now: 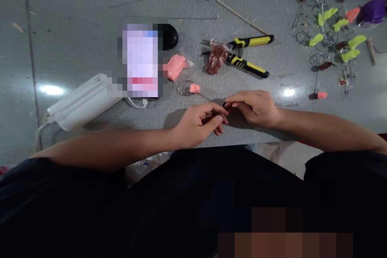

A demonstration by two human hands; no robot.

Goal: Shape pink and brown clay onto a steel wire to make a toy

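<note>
- Left hand (193, 124) loosely curled, right hand (256, 107) nearly pinched, fingertips close together; I cannot tell which grips.
- Table (90, 48): near edge just beside the left hand, open room at right.
- Pliers (242, 61), far of the right hand, limit forward reach.
- Pink-lumped wire piece (195, 88), just far of the left hand.
- Dark bit (224, 105) between fingertips: probably being shaped; next calls for a light pinch.

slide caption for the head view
Left hand and right hand close together at a twisted wire bearing a pink lump.

Single head-worn view, close, facing steeply down on grey tabletop (75, 48).
</note>
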